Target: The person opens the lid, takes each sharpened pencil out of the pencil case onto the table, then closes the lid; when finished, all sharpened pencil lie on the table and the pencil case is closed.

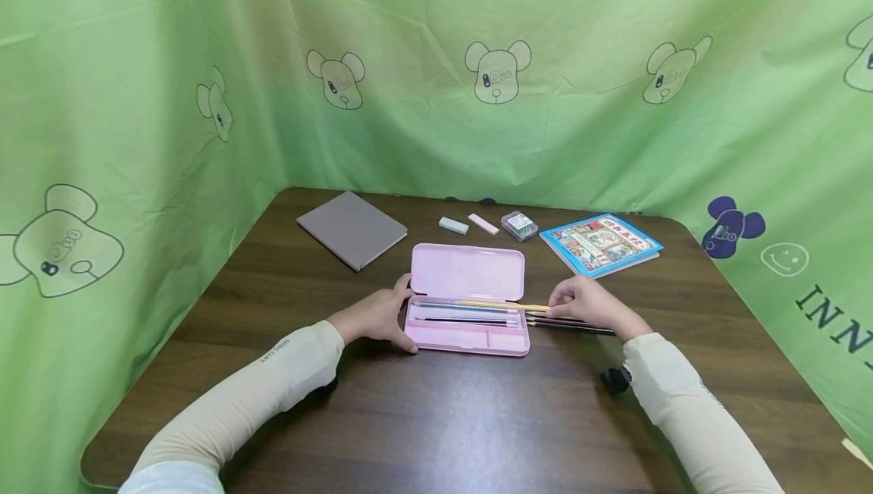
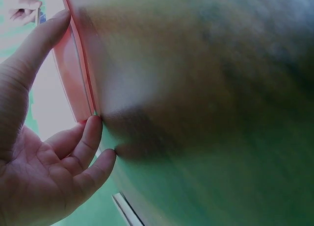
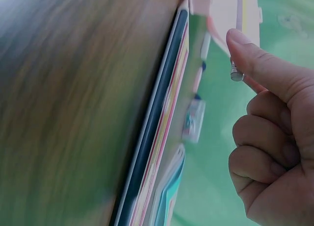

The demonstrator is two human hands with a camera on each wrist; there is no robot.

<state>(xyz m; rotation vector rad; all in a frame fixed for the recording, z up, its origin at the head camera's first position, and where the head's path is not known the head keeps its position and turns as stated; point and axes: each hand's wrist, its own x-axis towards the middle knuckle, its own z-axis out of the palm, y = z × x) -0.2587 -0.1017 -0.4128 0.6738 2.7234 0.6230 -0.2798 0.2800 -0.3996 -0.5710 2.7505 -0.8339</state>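
Left hand (image 1: 379,317): fingers relaxed, steadying left end of pink case (image 1: 467,327), lid up, near worktop (image 1: 436,418) centre. Right hand (image 1: 588,303): grip pinched on yellow pencil (image 1: 505,304), laid half into tray. Risk judged: pencil overhangs right wall; release could tip it out onto dark pencils (image 1: 569,324) beside case.
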